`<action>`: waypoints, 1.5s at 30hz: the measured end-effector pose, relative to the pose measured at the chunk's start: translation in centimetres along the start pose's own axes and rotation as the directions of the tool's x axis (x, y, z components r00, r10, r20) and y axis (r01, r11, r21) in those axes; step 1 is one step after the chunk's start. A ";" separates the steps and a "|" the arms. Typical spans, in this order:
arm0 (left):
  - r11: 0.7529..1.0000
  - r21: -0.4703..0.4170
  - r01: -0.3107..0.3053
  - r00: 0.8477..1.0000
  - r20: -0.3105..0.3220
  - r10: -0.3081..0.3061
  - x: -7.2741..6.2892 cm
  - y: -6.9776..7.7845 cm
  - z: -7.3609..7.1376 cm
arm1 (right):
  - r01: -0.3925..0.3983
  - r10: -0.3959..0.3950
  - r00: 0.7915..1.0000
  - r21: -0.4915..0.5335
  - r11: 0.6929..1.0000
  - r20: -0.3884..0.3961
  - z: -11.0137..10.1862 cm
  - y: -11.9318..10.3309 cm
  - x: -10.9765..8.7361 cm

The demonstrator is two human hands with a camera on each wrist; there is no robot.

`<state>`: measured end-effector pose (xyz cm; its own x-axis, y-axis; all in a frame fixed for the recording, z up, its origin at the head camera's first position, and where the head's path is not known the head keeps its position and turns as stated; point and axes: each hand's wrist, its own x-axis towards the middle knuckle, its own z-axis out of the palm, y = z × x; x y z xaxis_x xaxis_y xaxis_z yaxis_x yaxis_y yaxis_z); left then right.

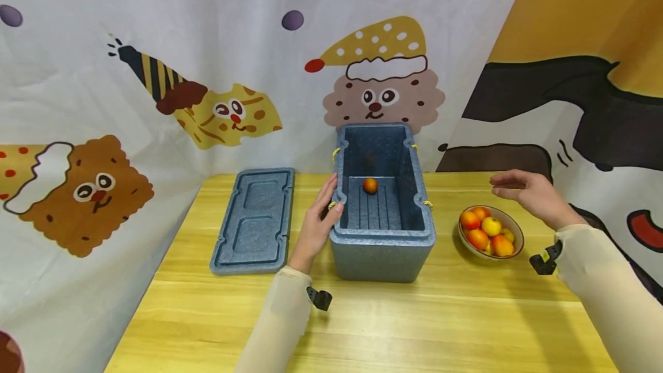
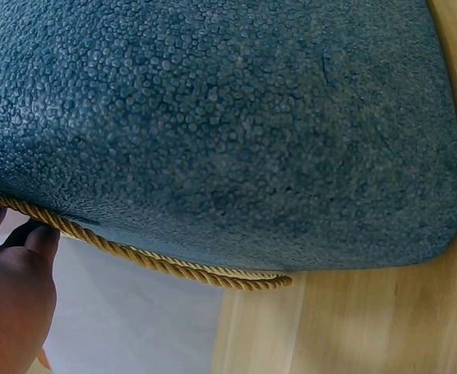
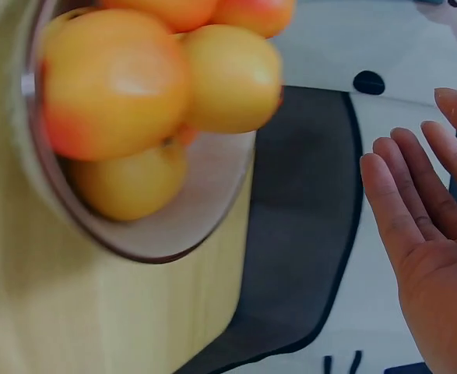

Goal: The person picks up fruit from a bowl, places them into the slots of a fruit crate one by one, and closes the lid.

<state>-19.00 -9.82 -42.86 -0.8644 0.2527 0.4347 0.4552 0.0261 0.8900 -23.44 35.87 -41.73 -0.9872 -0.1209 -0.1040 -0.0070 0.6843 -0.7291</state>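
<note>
A grey-blue foam box (image 1: 383,255) stands lidless on the table, with one red-orange apple (image 1: 370,186) on its ribbed floor. My left hand (image 1: 316,226) rests against the box's left side, fingers extended along the wall and thumb at the rim. Its fingertips (image 2: 45,240) show beside a yellow rope (image 2: 174,269) in the left wrist view. To the right of the box, a bowl (image 1: 518,235) holds several red and yellow apples (image 1: 491,226). Up and to the right of that bowl hovers my right hand (image 1: 533,194), fingers loosely extended, holding nothing.
The matching foam lid (image 1: 254,217) lies flat on the wooden table (image 1: 362,327), left of the box. A printed curtain (image 1: 233,27) with cartoon figures hangs behind the table's back edge, close to the box.
</note>
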 end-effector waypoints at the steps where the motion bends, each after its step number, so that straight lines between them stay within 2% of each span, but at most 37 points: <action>1: 1.000 0.001 0.002 1.000 0.000 -0.002 0.0 0.0 0.0 | -0.004 0.004 1.000 0.003 1.000 0.000 0.1 0.3 -0.1; 6: 1.000 0.005 0.002 1.000 0.004 -0.002 -0.1 0.2 -0.1 | -0.027 0.027 1.000 0.020 0.999 0.013 0.7 1.4 -0.6; 16: 1.000 0.012 0.012 1.000 0.003 -0.013 -0.3 0.0 0.0 | -0.024 0.023 0.999 0.011 1.000 0.042 2.9 4.0 -1.7; 20: 1.000 0.018 0.016 1.000 0.005 -0.017 -0.2 0.1 0.0 | -0.029 0.028 0.999 0.011 1.000 0.025 3.5 4.7 -2.1; 34: 1.000 -0.003 0.008 1.000 0.001 -0.008 -0.1 -0.1 0.1 | -0.045 0.045 0.999 0.004 0.999 -0.027 4.0 5.3 -3.0; 45: 1.000 -0.008 0.011 1.000 0.003 -0.011 0.0 -0.2 0.1 | 0.005 -0.003 0.999 0.072 0.997 -0.033 4.5 5.8 -3.3</action>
<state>-19.02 -9.75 -43.05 -0.8688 0.2550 0.4244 0.4439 0.0213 0.8958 -19.47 36.99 -48.69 -0.9919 -0.0993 -0.0798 -0.0006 0.6305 -0.7762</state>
